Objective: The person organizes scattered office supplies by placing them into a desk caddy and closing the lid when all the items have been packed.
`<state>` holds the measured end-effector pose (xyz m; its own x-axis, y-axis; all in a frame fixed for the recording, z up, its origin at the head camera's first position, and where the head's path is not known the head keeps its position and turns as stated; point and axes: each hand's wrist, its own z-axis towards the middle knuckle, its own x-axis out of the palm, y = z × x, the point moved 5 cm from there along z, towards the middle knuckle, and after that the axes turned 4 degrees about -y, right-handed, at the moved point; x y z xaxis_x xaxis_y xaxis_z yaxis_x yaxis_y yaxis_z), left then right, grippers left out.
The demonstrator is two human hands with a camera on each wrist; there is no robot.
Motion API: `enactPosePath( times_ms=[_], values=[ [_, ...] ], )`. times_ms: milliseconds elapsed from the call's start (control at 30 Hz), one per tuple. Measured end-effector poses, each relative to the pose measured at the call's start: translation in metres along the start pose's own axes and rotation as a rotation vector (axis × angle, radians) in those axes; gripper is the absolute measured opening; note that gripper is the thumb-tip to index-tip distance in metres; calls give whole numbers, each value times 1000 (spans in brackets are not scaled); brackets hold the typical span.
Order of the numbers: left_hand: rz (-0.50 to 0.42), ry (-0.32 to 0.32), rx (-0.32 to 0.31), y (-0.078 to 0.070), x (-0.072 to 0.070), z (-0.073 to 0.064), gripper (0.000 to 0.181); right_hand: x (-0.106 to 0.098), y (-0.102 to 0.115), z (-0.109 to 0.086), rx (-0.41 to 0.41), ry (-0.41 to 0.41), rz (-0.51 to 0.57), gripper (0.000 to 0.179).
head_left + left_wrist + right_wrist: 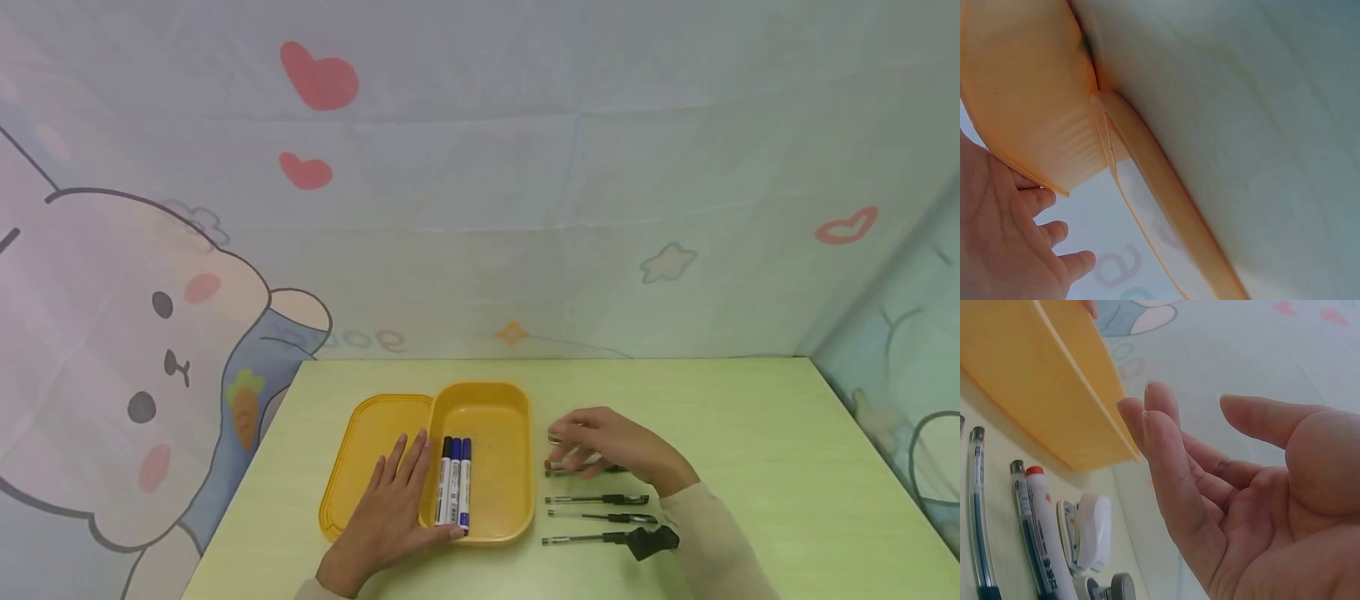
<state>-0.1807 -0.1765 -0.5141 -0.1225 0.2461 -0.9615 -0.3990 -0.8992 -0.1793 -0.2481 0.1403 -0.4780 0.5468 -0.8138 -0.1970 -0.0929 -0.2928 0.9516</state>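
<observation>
My left hand (393, 504) lies along the left rim of a yellow plastic box (500, 483), its fingers extended and its thumb across the near left corner. Inside the box, on the left, lie a black-capped marker (443, 483) and two blue-capped markers (461, 483). To the box's right, my right hand (607, 442) hovers with loosely bent fingers and nothing between them. Below it on the table are a red-capped marker (1050, 544), a pen (1027, 519) beside that marker, and a white stapler (1093, 531). The hand partly hides these in the head view.
A yellow lid (393, 417) lies at the box's left. Several black pens (600, 500) lie in a row right of the box. A black object (651, 542) is by the nearest pen. A small grey-ended item (1123, 589) sits near the stapler. A printed cloth hangs behind the table.
</observation>
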Motion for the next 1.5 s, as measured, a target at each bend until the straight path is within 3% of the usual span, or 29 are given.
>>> enactPosePath(
  times_ms=[733,1133,1500],
  values=[
    [11,-17,0,-1,0,0,125,-35,-34,-17,5,-55,52,52],
    [-5,9,-19,0,3,0,124,-53,-53,-25,28,-79,55,58],
    [-5,-14,-4,1,5,-1,124,-64,-68,-29,72,-121,74,58]
  ],
)
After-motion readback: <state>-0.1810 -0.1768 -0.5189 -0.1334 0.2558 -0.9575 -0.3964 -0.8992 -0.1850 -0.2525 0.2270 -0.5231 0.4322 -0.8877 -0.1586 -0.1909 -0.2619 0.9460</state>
